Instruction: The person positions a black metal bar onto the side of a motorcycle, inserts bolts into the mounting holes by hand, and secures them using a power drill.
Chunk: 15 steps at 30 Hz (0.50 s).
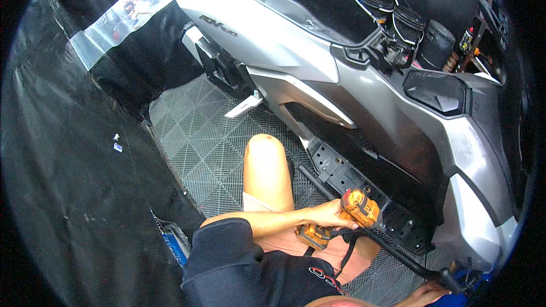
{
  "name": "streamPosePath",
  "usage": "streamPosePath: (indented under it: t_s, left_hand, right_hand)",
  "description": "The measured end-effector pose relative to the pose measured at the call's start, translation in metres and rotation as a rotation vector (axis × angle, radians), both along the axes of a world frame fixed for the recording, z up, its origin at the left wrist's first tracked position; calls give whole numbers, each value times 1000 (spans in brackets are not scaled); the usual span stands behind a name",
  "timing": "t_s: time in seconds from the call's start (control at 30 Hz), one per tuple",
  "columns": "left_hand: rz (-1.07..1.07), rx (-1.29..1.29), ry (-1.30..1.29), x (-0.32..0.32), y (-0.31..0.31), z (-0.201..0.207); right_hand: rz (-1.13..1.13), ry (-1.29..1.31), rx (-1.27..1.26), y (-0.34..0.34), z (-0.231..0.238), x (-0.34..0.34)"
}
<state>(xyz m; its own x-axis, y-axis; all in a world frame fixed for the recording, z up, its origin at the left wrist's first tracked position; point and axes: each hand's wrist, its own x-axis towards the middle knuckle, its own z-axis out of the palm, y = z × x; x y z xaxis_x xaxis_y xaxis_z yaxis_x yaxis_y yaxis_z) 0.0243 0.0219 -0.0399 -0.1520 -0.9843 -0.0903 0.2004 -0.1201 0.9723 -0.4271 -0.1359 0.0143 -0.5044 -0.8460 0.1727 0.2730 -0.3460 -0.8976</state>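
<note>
My left hand (327, 214) grips an orange and black cordless driver (354, 211) by its handle. The driver's nose points at the black perforated footboard frame (364, 190) of a silver scooter (398, 113). A black strap hangs from the driver. My right hand (425, 294) lies low at the picture's bottom edge. It sits by the end of a black tube (398, 256) that runs along under the frame. Whether its fingers grip the tube is hidden. My bare knee (264, 153) is bent up just left of the frame.
The scooter stands on grey grid floor tiles (196, 142). A silver footpeg (244, 106) sticks out at its left. Black sheeting (68, 182) covers the left side. Black round parts and a spray can (465, 38) sit on shelves at the upper right.
</note>
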Motion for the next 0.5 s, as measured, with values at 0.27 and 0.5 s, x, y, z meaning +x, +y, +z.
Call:
streamPosePath:
  t_s: [0.27,0.5]
  left_hand:
    - [-37,43,193,-1,-3,25]
    - [-29,28,182,-5,2,36]
  right_hand:
    - [9,2,-11,-6,0,6]
    - [33,2,10,-4,-2,12]
